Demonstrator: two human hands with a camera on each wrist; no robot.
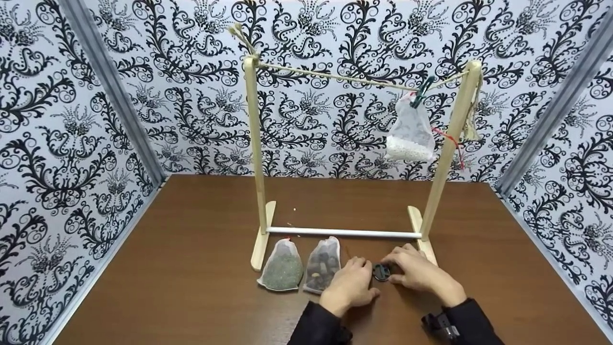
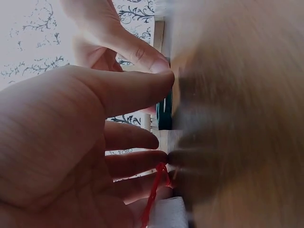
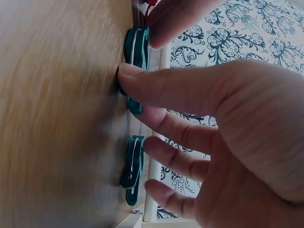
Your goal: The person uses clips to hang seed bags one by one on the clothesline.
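In the middle front of the table, my right hand (image 1: 421, 275) pinches a dark green clothespin (image 3: 137, 52) between thumb and index finger, low over the wood. My left hand (image 1: 352, 285) faces it from the other side, fingers loosely spread and holding nothing. In the left wrist view its thumb (image 2: 142, 88) overlaps the clothespin (image 2: 164, 114). A second green clothespin (image 3: 134, 164) lies by the other right fingers. Beside the left hand is a mesh bag of dark brown pieces (image 1: 323, 263). A mesh bag of green bits (image 1: 282, 268) lies further left.
Behind the hands stands a wooden frame (image 1: 256, 143) with a white bottom bar (image 1: 342, 233) and a rope (image 1: 335, 76). A mesh bag of white grains (image 1: 409, 139) hangs from it by a green clothespin (image 1: 422, 91). Patterned walls (image 1: 306, 28) enclose the table (image 1: 191, 287).
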